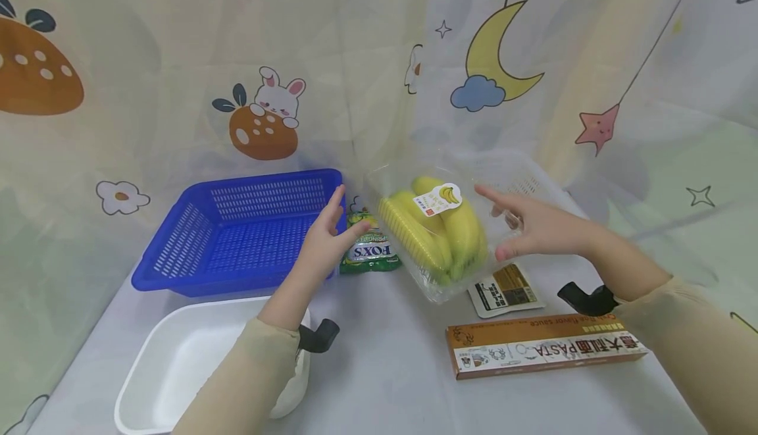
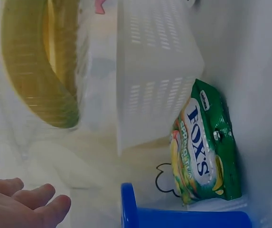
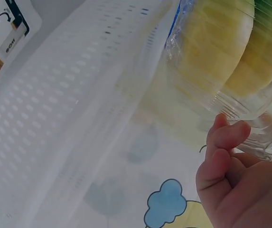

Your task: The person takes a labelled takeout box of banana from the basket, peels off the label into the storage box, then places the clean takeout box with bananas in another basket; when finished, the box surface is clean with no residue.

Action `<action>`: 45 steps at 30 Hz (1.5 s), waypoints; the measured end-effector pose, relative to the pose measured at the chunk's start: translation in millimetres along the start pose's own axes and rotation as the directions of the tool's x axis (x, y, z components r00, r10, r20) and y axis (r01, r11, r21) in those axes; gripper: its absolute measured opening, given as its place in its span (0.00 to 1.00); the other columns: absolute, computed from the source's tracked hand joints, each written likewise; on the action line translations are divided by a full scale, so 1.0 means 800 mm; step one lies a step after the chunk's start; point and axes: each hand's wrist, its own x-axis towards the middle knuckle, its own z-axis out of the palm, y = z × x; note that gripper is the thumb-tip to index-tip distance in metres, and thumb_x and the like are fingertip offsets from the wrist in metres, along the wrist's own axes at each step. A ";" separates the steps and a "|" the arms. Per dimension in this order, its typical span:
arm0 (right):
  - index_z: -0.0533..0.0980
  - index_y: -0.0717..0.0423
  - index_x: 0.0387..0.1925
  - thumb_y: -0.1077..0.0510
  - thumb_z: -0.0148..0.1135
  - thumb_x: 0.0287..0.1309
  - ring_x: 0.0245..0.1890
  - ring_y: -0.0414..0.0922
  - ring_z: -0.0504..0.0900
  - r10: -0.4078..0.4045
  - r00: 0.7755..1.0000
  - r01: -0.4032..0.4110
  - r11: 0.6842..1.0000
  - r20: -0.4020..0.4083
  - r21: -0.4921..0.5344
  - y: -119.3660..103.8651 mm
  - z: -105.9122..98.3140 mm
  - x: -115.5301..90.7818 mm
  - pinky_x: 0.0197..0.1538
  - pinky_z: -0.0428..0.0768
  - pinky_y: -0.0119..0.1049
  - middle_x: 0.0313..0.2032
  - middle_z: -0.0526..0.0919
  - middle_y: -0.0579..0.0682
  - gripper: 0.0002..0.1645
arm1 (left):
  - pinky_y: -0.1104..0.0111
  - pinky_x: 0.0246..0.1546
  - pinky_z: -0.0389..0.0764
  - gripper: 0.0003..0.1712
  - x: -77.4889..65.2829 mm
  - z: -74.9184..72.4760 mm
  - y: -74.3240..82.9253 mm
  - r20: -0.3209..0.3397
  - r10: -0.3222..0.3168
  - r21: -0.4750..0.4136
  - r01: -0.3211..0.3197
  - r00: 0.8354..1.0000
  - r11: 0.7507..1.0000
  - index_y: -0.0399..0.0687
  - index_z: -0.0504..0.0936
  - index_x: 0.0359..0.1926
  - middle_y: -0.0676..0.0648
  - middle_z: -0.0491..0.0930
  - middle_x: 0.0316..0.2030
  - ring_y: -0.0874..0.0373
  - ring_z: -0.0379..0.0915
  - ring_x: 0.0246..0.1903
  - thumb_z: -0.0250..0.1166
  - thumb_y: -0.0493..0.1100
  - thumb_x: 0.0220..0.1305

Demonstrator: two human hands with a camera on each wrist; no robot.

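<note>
A clear plastic box of bananas [image 1: 441, 234] with a white label is held up and tilted over the table, in front of the white basket. My right hand [image 1: 535, 224] grips its right edge, thumb low and index finger stretched along the top. The right wrist view shows curled fingers [image 3: 221, 156] at the rim of the banana box [image 3: 221, 52]; the thumb is hidden there. To the left of the box, my left hand [image 1: 322, 237] is held apart from it, fingers straight and holding nothing. In the left wrist view, the left fingertips [image 2: 55, 209] lie below the bananas [image 2: 36, 71].
A blue basket [image 1: 254, 283] stands at the left, with a white tub [image 1: 160, 362] in front. Behind the bananas is a white basket [image 1: 533, 178]. A green FOX'S candy bag [image 1: 372, 254], a white-and-brown pouch [image 1: 506, 290] and a pasta box [image 1: 545, 346] are on the table.
</note>
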 end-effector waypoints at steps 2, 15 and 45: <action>0.44 0.44 0.70 0.34 0.69 0.36 0.33 0.46 0.65 -0.019 1.000 0.019 1.000 -0.005 -0.001 -0.002 0.004 -0.003 0.27 0.67 0.33 0.45 0.71 0.55 0.65 | 0.52 0.66 0.54 0.46 0.003 -0.001 -0.002 0.006 0.004 0.004 -0.004 1.000 1.000 0.75 0.43 0.68 0.59 0.43 0.70 0.56 0.45 0.69 0.60 0.60 0.56; 0.46 0.39 0.70 0.30 0.66 0.34 0.41 0.48 0.69 -0.122 0.989 0.116 0.990 0.078 0.085 -0.008 0.030 -0.024 0.40 0.71 0.43 0.48 0.71 0.52 0.63 | 0.52 0.64 0.59 0.41 0.002 -0.007 -0.012 0.145 0.081 0.050 -0.089 0.986 0.995 0.62 0.54 0.68 0.51 0.52 0.69 0.49 0.50 0.67 0.60 0.60 0.56; 0.50 0.58 0.66 0.48 0.68 0.46 0.42 0.39 0.70 -0.150 0.987 0.114 0.897 0.051 0.428 0.007 0.054 -0.021 0.39 0.81 0.35 0.54 0.64 0.65 0.51 | 0.47 0.55 0.68 0.52 -0.114 -0.012 -0.019 -0.022 0.155 0.531 -0.120 0.988 0.839 0.61 0.55 0.68 0.52 0.61 0.65 0.50 0.59 0.64 0.59 0.74 0.43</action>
